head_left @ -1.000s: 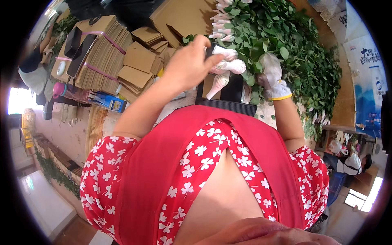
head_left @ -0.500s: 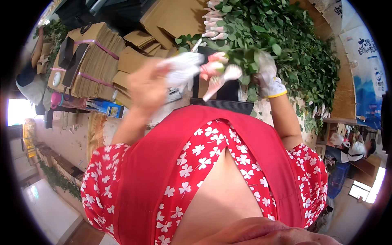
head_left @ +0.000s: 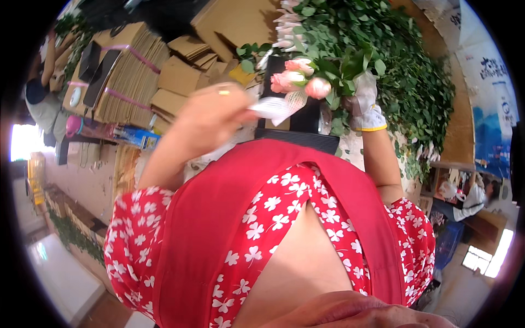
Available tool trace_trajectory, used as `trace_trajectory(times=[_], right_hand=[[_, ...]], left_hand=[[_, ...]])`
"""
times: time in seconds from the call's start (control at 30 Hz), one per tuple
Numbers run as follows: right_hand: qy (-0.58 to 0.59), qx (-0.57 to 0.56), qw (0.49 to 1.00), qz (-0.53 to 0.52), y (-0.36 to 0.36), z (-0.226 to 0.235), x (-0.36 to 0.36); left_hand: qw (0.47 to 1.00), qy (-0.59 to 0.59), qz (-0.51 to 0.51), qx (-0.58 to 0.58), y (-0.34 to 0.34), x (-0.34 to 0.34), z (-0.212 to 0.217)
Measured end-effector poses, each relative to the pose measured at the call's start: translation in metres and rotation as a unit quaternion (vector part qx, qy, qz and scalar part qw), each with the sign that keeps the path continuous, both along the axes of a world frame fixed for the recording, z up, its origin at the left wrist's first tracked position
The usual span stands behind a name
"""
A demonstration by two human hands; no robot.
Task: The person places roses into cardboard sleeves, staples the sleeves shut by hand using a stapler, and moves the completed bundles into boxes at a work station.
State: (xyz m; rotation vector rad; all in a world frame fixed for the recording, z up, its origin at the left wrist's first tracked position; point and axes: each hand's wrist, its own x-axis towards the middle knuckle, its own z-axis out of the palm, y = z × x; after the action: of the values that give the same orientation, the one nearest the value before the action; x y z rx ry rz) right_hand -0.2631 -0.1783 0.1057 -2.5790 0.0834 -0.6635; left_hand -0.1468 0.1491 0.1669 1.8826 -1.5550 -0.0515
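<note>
My right hand, in a white glove with a yellow cuff, is closed round the leafy stems of a few roses. Their pink heads point left over a black stand. At the pinched fingers of my bare left hand, blurred by motion and wearing a ring, is a white mesh sleeve. The sleeve stretches toward a bud below the bare pink blooms; whether it still encloses that bud I cannot tell.
A big heap of leafy stems covers the table on the right. Several sleeved buds line its left side. Strapped cardboard stacks with a phone stand at left. Other people are at the far left and right edges.
A rose head that wore a mesh sleeve is now bare. My left hand has swung slightly, with mesh still at its fingers. The right hand stays nearly in place.
</note>
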Motion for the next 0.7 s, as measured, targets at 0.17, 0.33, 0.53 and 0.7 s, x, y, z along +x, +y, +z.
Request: trace_trajectory(times=[0.17,0.33,0.53,0.7], right_hand=[[-0.016,0.115,0.993,-0.004,-0.015,0.008,0.006],[-0.087,0.313,0.945,-0.025,-0.02,-0.008,0.015],[-0.145,0.346,0.927,-0.01,-0.009,-0.004,0.017],[-0.204,0.606,0.765,0.078,-0.024,0.048,-0.001]], left_hand=[[0.983,-0.008,0.034,0.181,0.007,0.018,-0.03],[0.935,0.353,0.016,-0.027,-0.038,-0.01,-0.018],[0.91,0.398,-0.043,-0.11,-0.05,-0.017,-0.016],[0.958,0.267,-0.011,-0.108,0.004,-0.003,0.008]])
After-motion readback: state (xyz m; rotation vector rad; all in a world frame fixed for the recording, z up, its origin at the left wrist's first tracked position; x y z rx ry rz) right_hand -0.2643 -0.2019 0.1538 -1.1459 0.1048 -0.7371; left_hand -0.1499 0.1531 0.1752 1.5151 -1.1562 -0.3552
